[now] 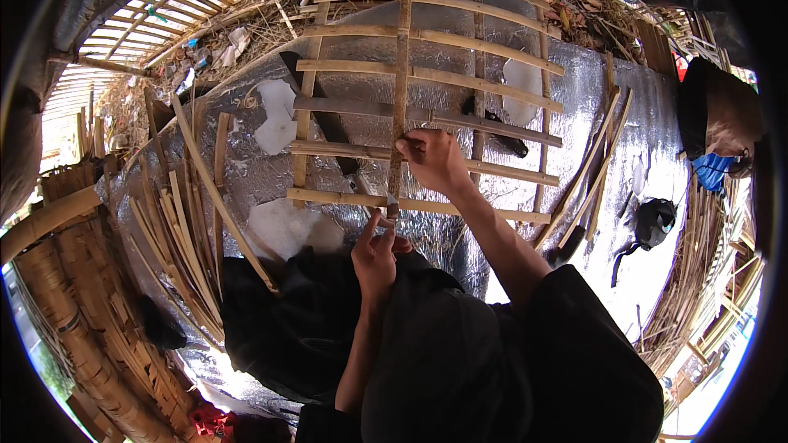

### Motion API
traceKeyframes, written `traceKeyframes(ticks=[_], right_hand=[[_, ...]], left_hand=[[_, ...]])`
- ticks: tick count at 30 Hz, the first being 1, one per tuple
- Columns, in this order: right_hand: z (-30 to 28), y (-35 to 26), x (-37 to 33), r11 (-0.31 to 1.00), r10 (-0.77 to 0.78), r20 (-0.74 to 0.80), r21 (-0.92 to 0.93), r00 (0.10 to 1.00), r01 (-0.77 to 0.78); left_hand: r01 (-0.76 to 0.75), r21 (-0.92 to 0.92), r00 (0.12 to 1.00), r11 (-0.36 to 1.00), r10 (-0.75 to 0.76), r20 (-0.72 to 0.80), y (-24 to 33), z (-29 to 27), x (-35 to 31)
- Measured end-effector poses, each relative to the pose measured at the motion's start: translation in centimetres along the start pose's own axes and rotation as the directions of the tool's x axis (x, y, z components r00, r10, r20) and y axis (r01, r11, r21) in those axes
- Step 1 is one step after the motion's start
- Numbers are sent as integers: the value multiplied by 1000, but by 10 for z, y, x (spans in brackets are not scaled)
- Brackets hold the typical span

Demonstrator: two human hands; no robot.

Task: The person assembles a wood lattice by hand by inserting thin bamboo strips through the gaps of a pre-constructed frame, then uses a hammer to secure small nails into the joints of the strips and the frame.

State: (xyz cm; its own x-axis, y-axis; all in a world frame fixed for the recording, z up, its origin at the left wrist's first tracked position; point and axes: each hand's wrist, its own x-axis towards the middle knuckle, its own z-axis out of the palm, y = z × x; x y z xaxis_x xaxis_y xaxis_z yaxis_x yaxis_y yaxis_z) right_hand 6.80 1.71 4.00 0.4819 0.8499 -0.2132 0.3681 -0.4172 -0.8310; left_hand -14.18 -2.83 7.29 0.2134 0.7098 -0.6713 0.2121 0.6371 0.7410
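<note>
The left hand, fingers partly curled, is at the near end of the long brown bamboo centre strip; I cannot tell whether it grips or only supports it. Just ahead and to its right, the right hand pinches this strip, its fingers closed narrow.

The strip belongs to a pale, flat bamboo lattice frame, which extends ahead of both hands. I judge it light and springy, stiffer at the crossings; its thin slats may split, and cut edges may scratch. The best hold is probably the centre strip, near a crossing.

Beneath the frame lies a wrinkled, shiny silver sheet, likely slippery. On it, a broad dark blade lies ahead-left of the right hand, and loose thin bamboo strips lie left of the left hand. Farthest ahead-left stands a slatted bamboo fence.
</note>
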Motion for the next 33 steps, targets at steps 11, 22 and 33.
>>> traceKeyframes(ticks=[11, 22, 33], right_hand=[[-18, -3, 27, 954, 295, 290, -30, 911, -300], [-22, 24, 41, 951, 232, 427, 92, 874, -297], [-22, 28, 41, 937, 321, 417, -6, 850, -350]], left_hand=[[-385, 497, 861, 777, 497, -109, -7, -16, 13], [-722, 611, 535, 324, 822, 197, -5, -2, 39], [-736, 604, 510, 306, 837, 197, -15, -3, 42]])
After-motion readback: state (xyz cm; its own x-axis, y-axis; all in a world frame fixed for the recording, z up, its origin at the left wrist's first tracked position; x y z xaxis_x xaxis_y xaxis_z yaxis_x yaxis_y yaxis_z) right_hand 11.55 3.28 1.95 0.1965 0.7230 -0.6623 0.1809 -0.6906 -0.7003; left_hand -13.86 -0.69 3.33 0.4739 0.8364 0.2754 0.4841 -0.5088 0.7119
